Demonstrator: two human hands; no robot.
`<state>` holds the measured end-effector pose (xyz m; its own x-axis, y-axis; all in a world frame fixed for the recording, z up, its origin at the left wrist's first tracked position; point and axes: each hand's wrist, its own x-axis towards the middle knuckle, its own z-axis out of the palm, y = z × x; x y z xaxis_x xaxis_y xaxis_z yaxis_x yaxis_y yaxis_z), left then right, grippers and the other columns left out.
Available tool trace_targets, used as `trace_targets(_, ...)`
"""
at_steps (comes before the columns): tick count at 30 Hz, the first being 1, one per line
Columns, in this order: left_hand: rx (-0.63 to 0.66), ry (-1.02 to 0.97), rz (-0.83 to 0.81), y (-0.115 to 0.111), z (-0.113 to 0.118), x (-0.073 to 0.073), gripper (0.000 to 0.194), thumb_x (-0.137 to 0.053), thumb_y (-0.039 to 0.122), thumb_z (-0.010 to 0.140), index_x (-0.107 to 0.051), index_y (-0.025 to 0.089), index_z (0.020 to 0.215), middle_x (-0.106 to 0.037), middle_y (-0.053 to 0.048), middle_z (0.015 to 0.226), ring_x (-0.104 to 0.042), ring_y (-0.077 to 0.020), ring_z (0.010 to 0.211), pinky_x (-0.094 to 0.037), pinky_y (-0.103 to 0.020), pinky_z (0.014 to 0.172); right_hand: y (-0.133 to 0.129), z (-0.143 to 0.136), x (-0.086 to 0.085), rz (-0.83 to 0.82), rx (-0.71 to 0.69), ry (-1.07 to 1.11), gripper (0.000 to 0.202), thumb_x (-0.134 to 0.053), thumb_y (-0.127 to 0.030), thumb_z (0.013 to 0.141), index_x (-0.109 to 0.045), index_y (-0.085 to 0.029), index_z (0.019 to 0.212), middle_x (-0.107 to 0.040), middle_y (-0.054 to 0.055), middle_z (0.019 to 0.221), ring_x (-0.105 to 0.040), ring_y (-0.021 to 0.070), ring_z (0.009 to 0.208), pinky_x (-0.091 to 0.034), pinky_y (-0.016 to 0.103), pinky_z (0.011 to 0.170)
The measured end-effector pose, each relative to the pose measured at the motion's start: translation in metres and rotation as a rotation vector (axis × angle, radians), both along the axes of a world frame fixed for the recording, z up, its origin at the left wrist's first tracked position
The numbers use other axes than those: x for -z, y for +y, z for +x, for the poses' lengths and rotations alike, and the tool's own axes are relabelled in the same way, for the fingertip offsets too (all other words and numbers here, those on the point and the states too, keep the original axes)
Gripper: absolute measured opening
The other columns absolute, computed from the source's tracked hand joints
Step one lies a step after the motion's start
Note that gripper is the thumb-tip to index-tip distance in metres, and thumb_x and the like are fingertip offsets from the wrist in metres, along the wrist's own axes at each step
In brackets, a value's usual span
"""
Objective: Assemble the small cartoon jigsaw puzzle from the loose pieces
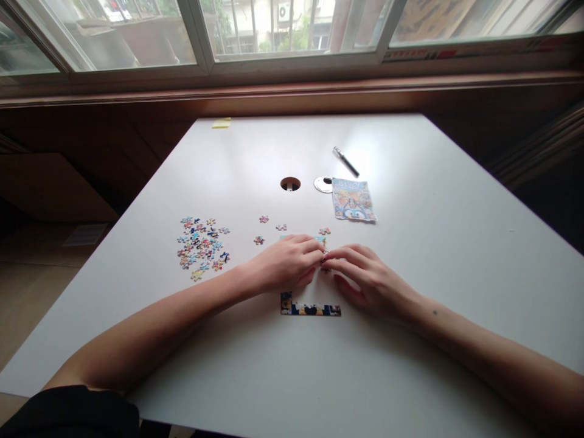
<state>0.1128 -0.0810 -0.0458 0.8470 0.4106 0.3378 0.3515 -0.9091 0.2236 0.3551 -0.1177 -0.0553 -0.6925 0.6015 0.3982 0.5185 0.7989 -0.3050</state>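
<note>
My left hand (289, 263) lies over the partly joined puzzle, its fingers bent together near the right side; what they touch is too small to name. My right hand (365, 277) meets it from the right, with fingertips together at a small puzzle piece (324, 258). Beneath my left hand, a light blue top section (319, 239) of the puzzle shows. The dark bottom strip (311, 309) lies below both hands. A pile of loose pieces (201, 243) is to the left. Several single pieces (259, 240) lie between the pile and the hands.
On the white table (438, 231), a printed picture sheet (354, 199) lies beyond my right hand. Behind it are a black pen (347, 162), a round cover (322, 185) and a cable hole (290, 184). A yellow note (221, 123) is near the far edge, before the window.
</note>
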Motion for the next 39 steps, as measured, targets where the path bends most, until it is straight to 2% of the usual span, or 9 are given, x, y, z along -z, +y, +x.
trace_targets(4, -0.001, 0.009, 0.009, 0.000, -0.001, 0.000, 0.020, -0.050, 0.018, 0.097, -0.061, 0.014, 0.114, -0.067, -0.011, 0.121, -0.061, -0.0228, 0.116, -0.052, -0.040, 0.103, 0.000, -0.001, 0.000, 0.018, 0.000, -0.010, 0.031, -0.057, -0.013, 0.091, -0.061, -0.026, 0.119, -0.068, 0.010, 0.120, -0.061, 0.0261, 0.106, -0.053, 0.048, 0.092)
trace_targets(9, -0.015, 0.039, 0.018, -0.001, -0.002, 0.002, 0.022, -0.049, 0.018, 0.098, -0.060, 0.014, 0.116, -0.065, -0.011, 0.124, -0.059, -0.0239, 0.117, -0.051, -0.040, 0.102, 0.002, 0.002, 0.002, -0.005, 0.009, 0.022, 0.043, -0.057, -0.010, 0.089, -0.055, -0.024, 0.130, -0.063, 0.013, 0.123, -0.059, 0.0268, 0.111, -0.054, 0.048, 0.094)
trace_targets(13, -0.034, 0.057, 0.014, -0.001, -0.001, 0.001, 0.024, -0.051, 0.019, 0.096, -0.059, 0.016, 0.118, -0.061, -0.012, 0.129, -0.057, -0.0258, 0.122, -0.049, -0.041, 0.101, 0.002, 0.003, 0.001, -0.037, 0.032, 0.057, 0.038, -0.059, -0.010, 0.088, -0.058, -0.023, 0.124, -0.061, 0.013, 0.120, -0.059, 0.0264, 0.112, -0.053, 0.047, 0.097)
trace_targets(17, -0.074, 0.000, -0.035, 0.007, -0.010, -0.019, 0.025, -0.054, 0.024, 0.096, -0.057, 0.015, 0.119, -0.059, -0.013, 0.128, -0.056, -0.0260, 0.118, -0.048, -0.042, 0.101, 0.003, 0.002, -0.002, -0.044, 0.030, 0.031, 0.030, -0.059, -0.010, 0.087, -0.061, -0.023, 0.115, -0.062, 0.012, 0.121, -0.058, 0.0265, 0.113, -0.051, 0.048, 0.098)
trace_targets(21, -0.177, -0.054, -0.066, 0.012, -0.036, -0.036, 0.007, -0.052, 0.021, 0.096, -0.058, 0.018, 0.098, -0.065, -0.006, 0.098, -0.058, -0.0205, 0.095, -0.049, -0.037, 0.090, 0.003, 0.002, -0.002, -0.059, 0.043, 0.024, 0.028, -0.059, -0.010, 0.087, -0.061, -0.023, 0.111, -0.061, 0.012, 0.124, -0.057, 0.0263, 0.114, -0.049, 0.048, 0.101)
trace_targets(23, -0.247, -0.102, -0.041, 0.006, -0.052, -0.032, 0.005, -0.053, 0.017, 0.094, -0.056, 0.019, 0.090, -0.063, -0.004, 0.089, -0.056, -0.0198, 0.089, -0.049, -0.036, 0.085, 0.003, 0.002, -0.001, -0.070, 0.046, 0.025, 0.027, -0.059, -0.011, 0.086, -0.059, -0.023, 0.110, -0.061, 0.012, 0.124, -0.056, 0.0266, 0.115, -0.048, 0.049, 0.101)
trace_targets(29, -0.443, -0.156, 0.060, -0.019, -0.089, 0.000, 0.008, -0.057, 0.013, 0.087, -0.053, 0.019, 0.090, -0.064, -0.007, 0.097, -0.056, -0.0231, 0.096, -0.050, -0.040, 0.089, 0.002, 0.003, 0.000, -0.088, 0.085, 0.015, 0.023, -0.059, -0.014, 0.088, -0.055, -0.023, 0.109, -0.059, 0.013, 0.126, -0.054, 0.0285, 0.119, -0.046, 0.050, 0.103)
trace_targets(34, -0.632, -0.138, 0.121, -0.016, -0.097, 0.000, 0.017, -0.058, 0.010, 0.083, -0.060, 0.019, 0.097, -0.066, -0.007, 0.100, -0.057, -0.0256, 0.102, -0.049, -0.042, 0.094, 0.003, 0.006, 0.001, -0.093, 0.119, 0.028, 0.023, -0.059, -0.014, 0.088, -0.055, -0.025, 0.108, -0.059, 0.012, 0.122, -0.055, 0.0288, 0.116, -0.047, 0.050, 0.101)
trace_targets(39, -0.588, -0.023, 0.109, -0.016, -0.097, 0.004, 0.027, -0.059, 0.017, 0.090, -0.066, 0.022, 0.116, -0.069, -0.005, 0.122, -0.056, -0.0270, 0.119, -0.043, -0.044, 0.104, 0.005, 0.006, 0.003, -0.098, 0.134, 0.041, 0.021, -0.059, -0.015, 0.088, -0.055, -0.025, 0.106, -0.059, 0.011, 0.118, -0.055, 0.0288, 0.114, -0.046, 0.050, 0.100)
